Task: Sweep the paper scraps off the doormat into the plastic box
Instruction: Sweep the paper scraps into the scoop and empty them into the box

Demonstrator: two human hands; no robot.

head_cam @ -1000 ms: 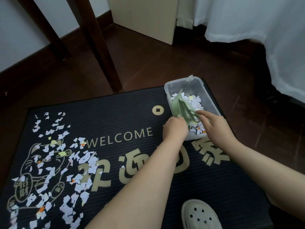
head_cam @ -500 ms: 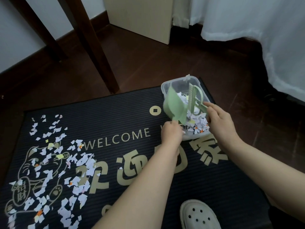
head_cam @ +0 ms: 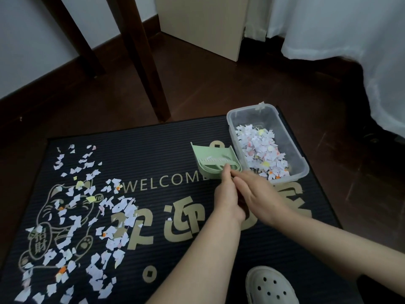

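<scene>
A black WELCOME doormat point(head_cam: 153, 150) lies on the dark wood floor. Many white and coloured paper scraps point(head_cam: 76, 205) cover its left part. A clear plastic box point(head_cam: 304, 170) stands on the mat's far right corner, with a heap of scraps point(head_cam: 260, 148) inside. A green dustpan point(head_cam: 208, 154) rests flat on the mat just left of the box, and a small green brush point(head_cam: 215, 164) lies in it. My left hand point(head_cam: 226, 196) pinches the dustpan's handle. My right hand point(head_cam: 260, 194) is pressed against it, fingertips on the brush's handle.
Two dark wooden table legs point(head_cam: 140, 55) stand beyond the mat's far edge. A beige cabinet point(head_cam: 203, 25) is at the back and a white curtain point(head_cam: 350, 40) hangs on the right. My white clog point(head_cam: 269, 286) sits on the mat's near edge.
The dustpan and brush came down from over the box onto the mat to its left. The brush now lies inside the dustpan and both hands have drawn together.
</scene>
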